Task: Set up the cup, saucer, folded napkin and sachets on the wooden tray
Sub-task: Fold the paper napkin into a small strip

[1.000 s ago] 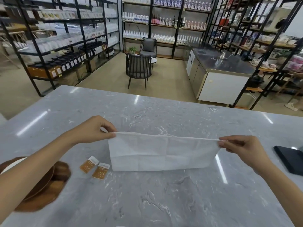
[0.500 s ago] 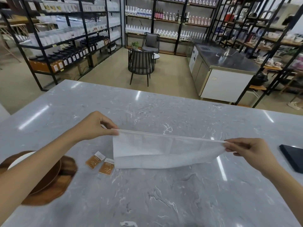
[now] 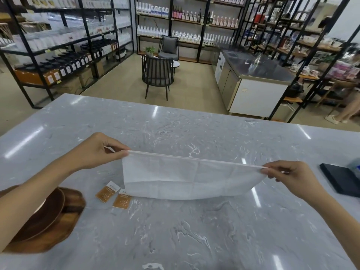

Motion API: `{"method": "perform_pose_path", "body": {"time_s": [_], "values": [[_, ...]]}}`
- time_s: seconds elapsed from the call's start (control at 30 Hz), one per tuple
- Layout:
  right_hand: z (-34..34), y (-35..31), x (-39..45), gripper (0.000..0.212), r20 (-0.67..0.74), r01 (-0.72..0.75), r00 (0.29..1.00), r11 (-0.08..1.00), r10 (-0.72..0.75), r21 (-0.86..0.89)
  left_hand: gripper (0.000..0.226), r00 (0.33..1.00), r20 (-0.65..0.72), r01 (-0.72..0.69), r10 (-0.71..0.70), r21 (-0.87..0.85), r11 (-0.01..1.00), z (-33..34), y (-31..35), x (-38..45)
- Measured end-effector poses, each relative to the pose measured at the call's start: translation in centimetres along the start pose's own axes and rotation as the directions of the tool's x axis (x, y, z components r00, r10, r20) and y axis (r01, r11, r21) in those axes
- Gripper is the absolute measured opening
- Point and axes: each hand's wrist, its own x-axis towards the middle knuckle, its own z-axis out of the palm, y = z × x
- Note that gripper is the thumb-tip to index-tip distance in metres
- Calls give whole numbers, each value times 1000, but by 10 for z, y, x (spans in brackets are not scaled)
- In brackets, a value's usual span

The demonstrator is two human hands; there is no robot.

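Mid-fold on the thin white cloth napkin (image 3: 187, 178), left hand (image 3: 97, 151) and right hand (image 3: 290, 176) fingers pinching its upper corners; likely next: bringing corners together, then toward the dark round wooden tray (image 3: 64, 227) at eight o'clock.

Two bare forearms are showing in the head view, the left hand (image 3: 97, 151) and the right hand (image 3: 290, 178) both uncovered. No sleeve is reaching either wrist (each arm is showing bare right up to the frame edge). The fingernails are looking short and unpainted.
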Motion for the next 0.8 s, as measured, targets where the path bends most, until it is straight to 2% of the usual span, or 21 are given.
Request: {"method": "perform_pose_path", "body": {"time_s": [0.07,0.17,0.3,0.43,0.53,0.67,0.8], "values": [[-4,-4,-8,4,-2,-8,1000,999,8,41,19,1000,-14,-6,6,-25,1000,-3,4,-5],[-9,2,-26,12,18,-12,1000,996,11,90,23,999,-19,-32,31,-46,998,-2,5,-17],[-12,13,-49,13,70,-13,998,990,4,142,22,1000,-3,-24,24,-97,995,9,2,-30],[-25,27,-68,21,157,30,986,987,-55,156,16,995,79,-43,55,-137,990,23,-1,-43],[-29,41,-81,19,195,-1,980,969,-49,246,17,991,132,5,31,-260,965,32,-6,-50],[-4,54,-75,15,180,-157,979,909,93,386,16,987,142,126,-79,-361,924,59,-16,-38],[40,81,-54,13,126,-299,954,869,271,395,14,956,139,292,-258,-362,885,99,-35,-11]]}}
